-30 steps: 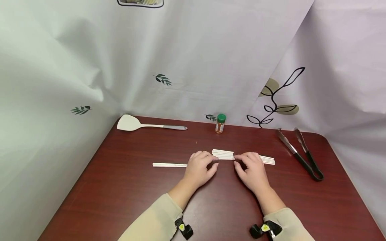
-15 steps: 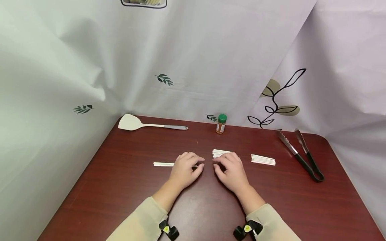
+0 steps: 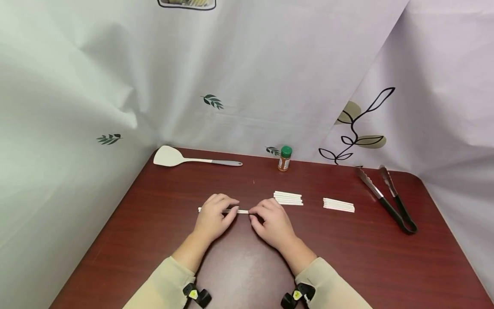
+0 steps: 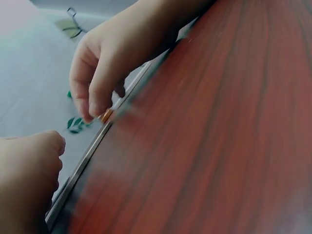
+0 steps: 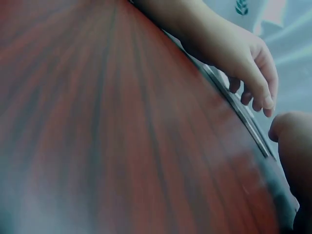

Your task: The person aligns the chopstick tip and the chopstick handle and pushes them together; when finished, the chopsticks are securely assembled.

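Observation:
In the head view, my left hand (image 3: 210,218) rests over a short row of thin white sticks (image 3: 243,211), with thumb and index finger apart. The sticks show at its left edge and between the two hands; their middle is hidden. My right hand (image 3: 272,221) has its fingertips at the right end of this row, fingers loosely bent. A second group of white sticks (image 3: 287,198) lies just behind the right hand, and a third group of sticks (image 3: 338,205) lies farther right. In the left wrist view, the right hand (image 4: 114,58) hangs with relaxed fingers.
A white spatula (image 3: 170,156) lies at the back left of the dark red table (image 3: 370,262). Near the back edge stands a green-capped spice jar (image 3: 284,159). Metal tongs (image 3: 390,201) lie at the right. A white curtain (image 3: 247,77) surrounds the back and sides.
Both hands have moved left, from the middle group of sticks to the left row. The middle and right groups are uncovered now. Spatula, jar and tongs stay where they were.

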The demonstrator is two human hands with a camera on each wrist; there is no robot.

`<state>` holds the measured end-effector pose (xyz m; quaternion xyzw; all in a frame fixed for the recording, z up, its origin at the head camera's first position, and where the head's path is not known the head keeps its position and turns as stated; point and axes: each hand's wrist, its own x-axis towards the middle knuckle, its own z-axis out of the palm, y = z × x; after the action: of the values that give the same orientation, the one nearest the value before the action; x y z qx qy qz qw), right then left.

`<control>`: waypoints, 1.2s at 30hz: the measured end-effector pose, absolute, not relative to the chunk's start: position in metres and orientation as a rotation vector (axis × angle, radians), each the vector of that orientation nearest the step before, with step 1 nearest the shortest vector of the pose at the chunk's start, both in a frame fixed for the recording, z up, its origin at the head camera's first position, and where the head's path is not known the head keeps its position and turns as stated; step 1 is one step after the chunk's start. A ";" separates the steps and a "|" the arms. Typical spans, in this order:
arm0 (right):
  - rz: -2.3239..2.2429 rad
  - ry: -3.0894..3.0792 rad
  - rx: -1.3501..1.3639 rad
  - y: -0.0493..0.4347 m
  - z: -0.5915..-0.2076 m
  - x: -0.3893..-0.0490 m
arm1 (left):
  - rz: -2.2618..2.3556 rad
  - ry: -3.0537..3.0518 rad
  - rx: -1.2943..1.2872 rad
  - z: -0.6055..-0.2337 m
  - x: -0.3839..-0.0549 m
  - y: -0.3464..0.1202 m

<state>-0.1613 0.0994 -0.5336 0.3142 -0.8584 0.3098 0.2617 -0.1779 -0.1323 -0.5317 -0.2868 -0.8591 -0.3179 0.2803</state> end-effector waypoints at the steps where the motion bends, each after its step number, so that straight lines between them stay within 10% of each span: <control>1: 0.830 -2.327 0.852 0.097 -0.534 -0.161 | -0.857 -2.305 -0.768 -0.532 -0.179 -0.137; 36: 0.986 -2.699 0.446 0.063 -0.521 -0.153 | -0.821 -2.441 -0.774 -0.537 -0.179 -0.205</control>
<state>-0.1528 0.0626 -0.5208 0.1524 -0.9218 0.3369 0.1163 -0.1794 -0.2048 -0.5366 -0.2804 -0.8847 -0.2973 0.2242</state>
